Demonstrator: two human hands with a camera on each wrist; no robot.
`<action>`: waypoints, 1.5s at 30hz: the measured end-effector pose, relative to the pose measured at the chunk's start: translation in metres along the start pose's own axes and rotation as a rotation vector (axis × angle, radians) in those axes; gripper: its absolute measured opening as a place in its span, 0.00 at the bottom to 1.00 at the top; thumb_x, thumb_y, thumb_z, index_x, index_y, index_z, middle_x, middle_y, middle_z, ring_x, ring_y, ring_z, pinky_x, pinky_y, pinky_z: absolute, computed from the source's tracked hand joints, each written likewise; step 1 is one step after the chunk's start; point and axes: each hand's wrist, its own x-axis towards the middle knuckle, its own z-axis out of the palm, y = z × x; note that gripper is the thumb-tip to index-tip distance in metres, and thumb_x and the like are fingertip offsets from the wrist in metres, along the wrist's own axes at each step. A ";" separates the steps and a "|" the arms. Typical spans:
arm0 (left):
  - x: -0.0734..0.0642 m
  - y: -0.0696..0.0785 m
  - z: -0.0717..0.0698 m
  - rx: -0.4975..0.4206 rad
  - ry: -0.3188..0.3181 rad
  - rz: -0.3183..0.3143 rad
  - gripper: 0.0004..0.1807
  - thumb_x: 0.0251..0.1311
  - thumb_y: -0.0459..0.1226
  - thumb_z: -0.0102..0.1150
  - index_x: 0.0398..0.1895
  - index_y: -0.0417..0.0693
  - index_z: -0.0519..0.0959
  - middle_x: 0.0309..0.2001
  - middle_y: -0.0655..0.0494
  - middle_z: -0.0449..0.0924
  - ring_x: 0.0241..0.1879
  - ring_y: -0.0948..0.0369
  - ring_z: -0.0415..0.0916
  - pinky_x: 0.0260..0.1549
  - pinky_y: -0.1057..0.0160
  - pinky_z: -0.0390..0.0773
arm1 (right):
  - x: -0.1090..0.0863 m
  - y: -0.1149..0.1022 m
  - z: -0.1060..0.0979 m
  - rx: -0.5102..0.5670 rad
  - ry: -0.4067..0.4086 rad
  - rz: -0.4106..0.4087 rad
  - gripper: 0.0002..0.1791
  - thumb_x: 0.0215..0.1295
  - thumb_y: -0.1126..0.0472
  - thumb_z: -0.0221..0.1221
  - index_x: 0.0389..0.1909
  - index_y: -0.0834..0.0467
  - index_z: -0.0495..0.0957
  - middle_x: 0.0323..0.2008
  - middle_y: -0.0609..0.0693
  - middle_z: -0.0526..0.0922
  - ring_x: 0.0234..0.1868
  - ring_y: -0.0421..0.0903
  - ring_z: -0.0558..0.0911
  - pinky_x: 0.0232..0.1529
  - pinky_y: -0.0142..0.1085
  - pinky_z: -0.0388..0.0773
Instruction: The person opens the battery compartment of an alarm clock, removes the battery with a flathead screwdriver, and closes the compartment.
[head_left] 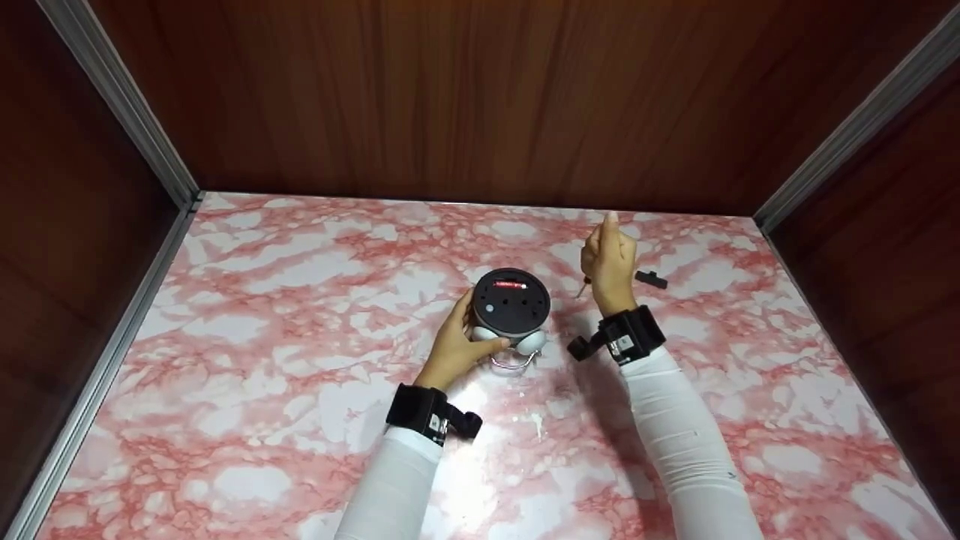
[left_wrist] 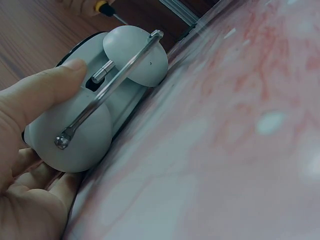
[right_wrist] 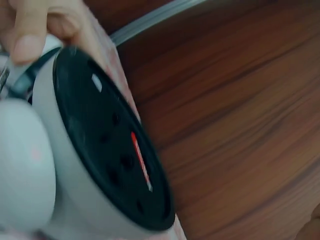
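Note:
A white twin-bell alarm clock (head_left: 511, 319) lies with its black back facing up and its bells toward the person. In its uncovered battery compartment sits a red battery (head_left: 511, 284). My left hand (head_left: 454, 349) grips the clock from the left, the thumb (left_wrist: 60, 82) lying between the two bells by the metal hammer. To the right of the clock, my right hand (head_left: 611, 262) is raised, its fingers curled round a screwdriver (left_wrist: 104, 8) with a yellow and black handle. The thin shaft points down and most of the handle is hidden by the hand.
A small black battery cover (head_left: 651, 280) lies on the red-and-white marbled table (head_left: 285, 337), right of my right hand. Dark wooden panels (head_left: 480, 105) with metal edge strips enclose the table at the back and both sides.

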 end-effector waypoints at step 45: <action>-0.003 0.004 -0.001 -0.017 -0.003 0.021 0.58 0.47 0.32 0.79 0.80 0.43 0.53 0.75 0.41 0.61 0.73 0.47 0.61 0.72 0.54 0.62 | -0.005 0.019 0.046 0.366 0.120 -0.053 0.31 0.83 0.59 0.28 0.11 0.55 0.49 0.08 0.39 0.52 0.09 0.37 0.46 0.11 0.31 0.38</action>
